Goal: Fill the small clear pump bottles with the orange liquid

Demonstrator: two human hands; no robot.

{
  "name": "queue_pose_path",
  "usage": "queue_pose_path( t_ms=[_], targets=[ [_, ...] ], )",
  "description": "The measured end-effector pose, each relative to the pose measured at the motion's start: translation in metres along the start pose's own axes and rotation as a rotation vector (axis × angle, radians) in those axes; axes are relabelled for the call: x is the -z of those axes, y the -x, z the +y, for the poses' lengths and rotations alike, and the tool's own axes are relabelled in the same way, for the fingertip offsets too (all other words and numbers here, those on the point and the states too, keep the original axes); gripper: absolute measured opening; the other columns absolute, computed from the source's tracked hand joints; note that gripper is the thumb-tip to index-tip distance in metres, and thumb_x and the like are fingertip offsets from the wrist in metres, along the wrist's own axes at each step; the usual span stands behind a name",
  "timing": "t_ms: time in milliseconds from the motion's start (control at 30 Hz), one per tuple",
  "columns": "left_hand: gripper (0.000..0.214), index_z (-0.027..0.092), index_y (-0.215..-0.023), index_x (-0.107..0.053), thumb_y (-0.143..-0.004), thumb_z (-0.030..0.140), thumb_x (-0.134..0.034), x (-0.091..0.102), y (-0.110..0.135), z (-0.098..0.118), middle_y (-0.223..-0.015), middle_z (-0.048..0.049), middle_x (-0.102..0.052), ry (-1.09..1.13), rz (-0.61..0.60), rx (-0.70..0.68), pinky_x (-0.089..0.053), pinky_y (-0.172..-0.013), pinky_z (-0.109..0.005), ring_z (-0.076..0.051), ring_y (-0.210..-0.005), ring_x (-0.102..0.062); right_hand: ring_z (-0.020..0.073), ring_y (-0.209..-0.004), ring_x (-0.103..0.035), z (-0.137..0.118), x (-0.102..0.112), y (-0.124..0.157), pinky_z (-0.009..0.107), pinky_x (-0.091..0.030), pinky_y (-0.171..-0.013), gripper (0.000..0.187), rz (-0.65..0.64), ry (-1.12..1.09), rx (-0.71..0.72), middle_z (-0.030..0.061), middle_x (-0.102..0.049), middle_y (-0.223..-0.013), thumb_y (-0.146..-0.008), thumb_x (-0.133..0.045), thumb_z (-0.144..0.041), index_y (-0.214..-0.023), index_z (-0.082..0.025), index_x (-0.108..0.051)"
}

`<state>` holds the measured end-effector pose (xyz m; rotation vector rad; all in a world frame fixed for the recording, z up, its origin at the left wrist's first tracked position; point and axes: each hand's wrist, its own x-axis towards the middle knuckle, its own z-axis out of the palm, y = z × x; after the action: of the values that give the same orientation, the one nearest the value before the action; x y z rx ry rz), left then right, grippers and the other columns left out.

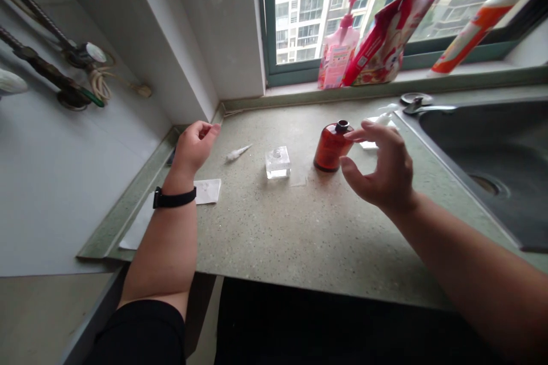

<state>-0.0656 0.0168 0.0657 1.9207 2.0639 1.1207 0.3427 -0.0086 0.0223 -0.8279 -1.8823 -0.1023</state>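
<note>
My right hand [382, 165] hovers just right of a small amber bottle [331, 146] with an open neck. Its fingers are spread and curved, holding nothing. A clear square glass cap [278, 162] stands on the counter to the bottle's left. Beyond it lies a small white funnel-like piece [237, 153]. My left hand [194, 146], with a black band on the wrist, is raised near the counter's back left corner. Its fingers are loosely curled and nothing shows in them. A white paper [208, 190] lies beside that wrist.
A steel sink [492, 154] with a tap base [416, 101] fills the right side. On the window sill stand a pink pump bottle [339, 48], a red refill pouch [387, 37] and an orange-white bottle [479, 23]. Hoses and pipes [64, 74] hang on the left wall.
</note>
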Motion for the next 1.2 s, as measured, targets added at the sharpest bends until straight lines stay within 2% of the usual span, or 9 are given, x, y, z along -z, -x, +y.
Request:
queue_pose_path(
  t_ms=[67,233,433,533,667,900,1033,1100,1200],
  targets=[
    [0.038,0.023,-0.092,-0.073,-0.099,0.060,-0.066,0.008,-0.002,-0.010,-0.090,-0.0058,-0.077,-0.095,-0.085,0.061,-0.054,-0.081,-0.037,-0.023,-0.084,-0.067,0.0383,-0.111,-0.075,0.001,-0.001,0.002,0.068,-0.061,-0.103,0.082,-0.006,-0.012,0.017,0.0091,-0.077,-0.125,-0.088,-0.072,-0.031,-0.163,-0.040,-0.042],
    [0.018,0.025,-0.078,-0.076,-0.082,0.042,-0.082,0.011,-0.002,-0.033,-0.089,-0.0074,-0.081,-0.320,-0.515,0.130,-0.051,-0.075,-0.039,-0.027,-0.082,-0.071,0.0393,-0.112,-0.075,-0.003,-0.002,0.003,0.072,-0.059,-0.105,0.076,-0.030,-0.034,-0.016,0.0068,-0.078,-0.119,-0.086,-0.074,-0.032,-0.157,-0.042,-0.051],
    [0.006,0.027,-0.073,-0.079,-0.070,0.030,-0.084,0.007,-0.004,-0.046,-0.082,-0.0046,-0.081,-0.390,-0.797,0.142,-0.049,-0.070,-0.036,-0.025,-0.074,-0.072,0.0355,-0.102,-0.078,-0.009,-0.001,0.001,0.067,-0.064,-0.100,0.068,-0.074,-0.028,-0.012,0.0057,-0.079,-0.114,-0.086,-0.074,-0.030,-0.151,-0.042,-0.057],
    [0.010,0.028,-0.073,-0.079,-0.066,0.031,-0.086,0.003,-0.004,-0.047,-0.080,-0.0028,-0.080,-0.387,-0.843,0.131,-0.049,-0.069,-0.035,-0.024,-0.071,-0.070,0.0326,-0.094,-0.078,-0.009,-0.001,0.001,0.063,-0.067,-0.092,0.063,-0.092,-0.044,-0.003,0.0059,-0.079,-0.115,-0.087,-0.074,-0.029,-0.148,-0.042,-0.061],
    [0.012,0.028,-0.072,-0.079,-0.064,0.032,-0.086,-0.002,-0.001,-0.049,-0.075,-0.0016,-0.078,-0.410,-0.841,0.118,-0.047,-0.067,-0.034,-0.023,-0.068,-0.068,0.0313,-0.091,-0.077,-0.008,-0.002,0.003,0.061,-0.068,-0.090,0.059,-0.120,-0.053,-0.024,0.0063,-0.078,-0.117,-0.088,-0.074,-0.031,-0.145,-0.042,-0.065],
    [0.012,0.024,-0.074,-0.076,-0.069,0.033,-0.083,-0.005,0.000,-0.043,-0.073,-0.0030,-0.076,-0.464,-0.877,0.119,-0.044,-0.067,-0.033,-0.022,-0.068,-0.064,0.0273,-0.095,-0.077,-0.009,-0.003,-0.001,0.049,-0.068,-0.086,0.069,-0.076,-0.059,0.190,0.0062,-0.076,-0.117,-0.093,-0.071,-0.016,-0.156,-0.041,-0.058],
    [0.016,0.022,-0.090,-0.076,-0.086,0.037,-0.074,-0.001,0.004,-0.018,-0.096,-0.0068,-0.080,-0.329,-0.888,0.013,-0.048,-0.075,-0.034,-0.024,-0.086,-0.070,0.0253,-0.101,-0.076,-0.008,-0.009,-0.001,0.043,-0.066,-0.087,0.058,-0.112,-0.098,0.244,0.0076,-0.075,-0.117,-0.095,-0.070,-0.013,-0.149,-0.033,-0.064],
    [0.019,0.022,-0.098,-0.074,-0.094,0.040,-0.069,0.000,0.010,0.001,-0.106,-0.0078,-0.080,-0.154,-0.893,-0.112,-0.051,-0.083,-0.035,-0.024,-0.096,-0.072,0.0235,-0.099,-0.075,-0.008,-0.013,0.001,0.040,-0.065,-0.083,0.049,-0.196,-0.166,0.203,0.0079,-0.076,-0.117,-0.098,-0.069,-0.016,-0.145,-0.030,-0.066],
    [0.023,0.022,-0.101,-0.074,-0.098,0.044,-0.069,-0.003,0.022,0.032,-0.107,-0.0070,-0.080,0.102,-0.885,-0.273,-0.055,-0.085,-0.035,-0.024,-0.098,-0.072,0.0216,-0.095,-0.075,-0.011,-0.020,0.006,0.038,-0.063,-0.081,0.037,-0.364,-0.274,0.111,0.0071,-0.077,-0.113,-0.102,-0.069,-0.026,-0.139,-0.026,-0.068]
  ],
)
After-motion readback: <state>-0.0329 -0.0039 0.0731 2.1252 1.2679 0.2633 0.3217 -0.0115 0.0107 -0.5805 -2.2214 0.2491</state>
